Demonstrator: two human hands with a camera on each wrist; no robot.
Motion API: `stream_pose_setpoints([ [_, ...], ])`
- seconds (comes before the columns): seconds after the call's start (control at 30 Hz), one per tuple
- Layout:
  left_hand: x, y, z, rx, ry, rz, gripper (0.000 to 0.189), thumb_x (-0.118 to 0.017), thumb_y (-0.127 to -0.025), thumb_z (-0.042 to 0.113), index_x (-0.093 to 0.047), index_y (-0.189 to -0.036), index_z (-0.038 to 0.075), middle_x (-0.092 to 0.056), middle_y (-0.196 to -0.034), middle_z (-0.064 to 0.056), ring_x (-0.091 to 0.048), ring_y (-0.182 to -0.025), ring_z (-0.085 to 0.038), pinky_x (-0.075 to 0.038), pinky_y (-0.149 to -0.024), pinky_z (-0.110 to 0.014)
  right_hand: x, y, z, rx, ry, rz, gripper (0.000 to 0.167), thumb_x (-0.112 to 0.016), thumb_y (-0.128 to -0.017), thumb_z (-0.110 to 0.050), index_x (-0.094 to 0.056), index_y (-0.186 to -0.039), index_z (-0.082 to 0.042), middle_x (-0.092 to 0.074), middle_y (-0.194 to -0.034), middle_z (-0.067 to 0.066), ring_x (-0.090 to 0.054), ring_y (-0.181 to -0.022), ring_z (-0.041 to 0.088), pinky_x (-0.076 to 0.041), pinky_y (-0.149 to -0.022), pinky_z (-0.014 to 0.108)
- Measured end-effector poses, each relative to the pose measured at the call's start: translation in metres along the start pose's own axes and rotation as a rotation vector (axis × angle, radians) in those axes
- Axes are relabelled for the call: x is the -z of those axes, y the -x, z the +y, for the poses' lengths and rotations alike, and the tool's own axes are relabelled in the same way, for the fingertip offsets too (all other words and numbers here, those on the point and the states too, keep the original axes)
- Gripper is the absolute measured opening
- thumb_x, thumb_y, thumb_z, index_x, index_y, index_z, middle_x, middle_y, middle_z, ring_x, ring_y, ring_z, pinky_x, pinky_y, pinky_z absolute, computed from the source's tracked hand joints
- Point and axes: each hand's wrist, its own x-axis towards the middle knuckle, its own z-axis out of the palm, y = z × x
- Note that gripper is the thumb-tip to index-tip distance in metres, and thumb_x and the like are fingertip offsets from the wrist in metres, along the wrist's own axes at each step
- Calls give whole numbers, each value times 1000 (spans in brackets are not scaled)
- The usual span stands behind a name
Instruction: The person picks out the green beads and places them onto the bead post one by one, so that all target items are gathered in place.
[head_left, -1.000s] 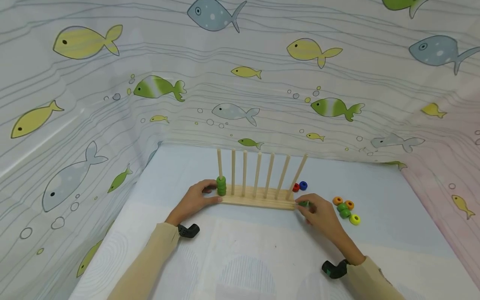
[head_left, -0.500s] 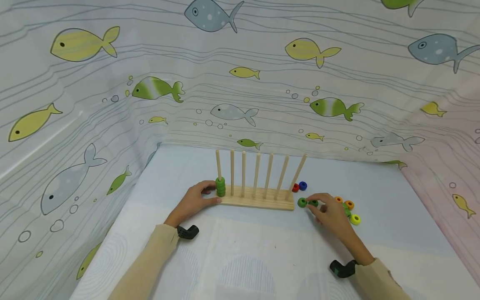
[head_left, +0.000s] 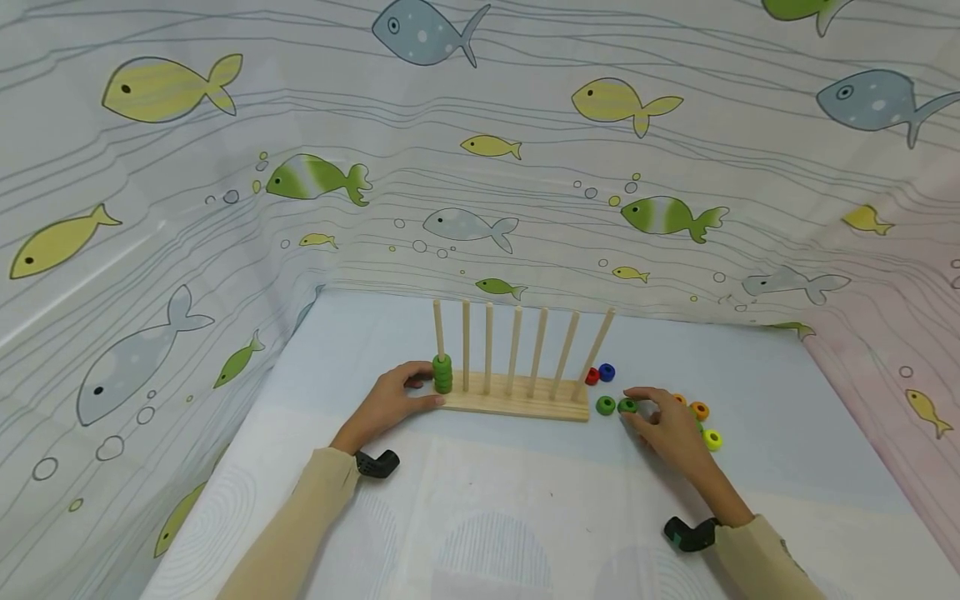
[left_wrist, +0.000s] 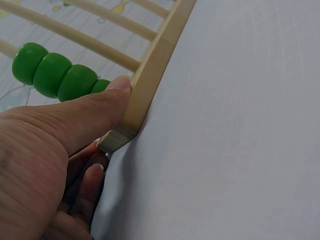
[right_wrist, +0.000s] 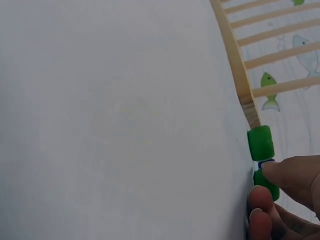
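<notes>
A wooden peg rack [head_left: 517, 406] stands on the table, with a row of upright pegs. Several green beads [head_left: 442, 374] are stacked on its leftmost peg. My left hand [head_left: 386, 406] grips that end of the rack, its thumb [left_wrist: 102, 107] against the base beside the beads. Off the rack's right end lies a loose green bead [head_left: 605, 406], also visible in the right wrist view. Just right of it, my right hand [head_left: 670, 427] pinches another green bead [right_wrist: 267, 186] between thumb and fingers at table level. The right hand partly covers the beads behind it.
A red bead [head_left: 592, 376] and a blue bead [head_left: 607, 372] lie behind the rack's right end. Farther right are orange beads [head_left: 700, 410], a yellow bead [head_left: 712, 439] and partly hidden green ones. A fish-patterned sheet [head_left: 465, 183] rises behind the table.
My right hand has shifted right, from the rack's end to the second loose green bead. The first loose bead, earlier partly covered, now shows fully. My left hand stays on the rack.
</notes>
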Motion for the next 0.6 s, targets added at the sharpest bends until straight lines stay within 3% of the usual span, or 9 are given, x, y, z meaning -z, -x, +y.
stream_pose_setpoints([
  [0.6, 1, 1, -2, -31, 24, -7, 68, -86, -85, 40, -58, -142, 15, -60, -139, -5, -57, -125, -27, -46, -109, -46, 0, -4, 4, -21, 5, -12, 38, -77, -95, -20, -67, -129, -6, -63, -123, 17, -60, -61, 16, -52, -49, 28],
])
